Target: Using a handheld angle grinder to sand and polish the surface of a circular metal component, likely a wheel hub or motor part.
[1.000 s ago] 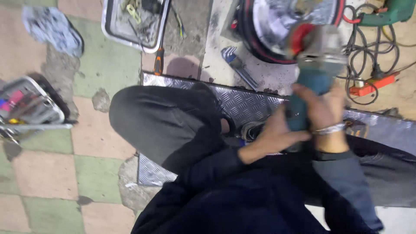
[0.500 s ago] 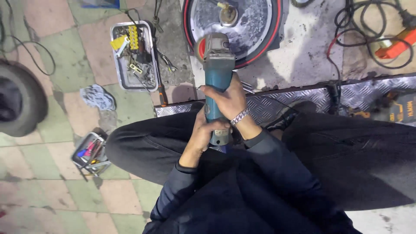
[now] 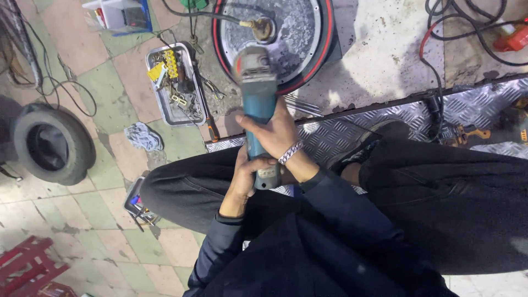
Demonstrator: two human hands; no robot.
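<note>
A blue-green angle grinder (image 3: pixel 257 104) with a grey head points away from me over my lap. My right hand (image 3: pixel 275 132), with a silver bracelet at the wrist, is wrapped around the grinder's body. My left hand (image 3: pixel 246 176) grips its rear end near my knee. The grinder's head hangs just in front of a round metal wheel hub (image 3: pixel 275 33) with a red rim lying on the floor. I sit cross-legged in dark trousers on a strip of metal tread plate (image 3: pixel 341 132).
A metal tray (image 3: pixel 173 88) of small parts and tools lies left of the hub. A tyre (image 3: pixel 52 146) rests at the far left, a rag (image 3: pixel 143 136) beside it. Cables (image 3: pixel 467 27) and an orange tool (image 3: pixel 511 36) lie top right. A second small tray (image 3: pixel 137 206) sits by my knee.
The view has swung to the right and down, so the hub and tray now sit at the top centre. Both hands keep their hold on the grinder.
</note>
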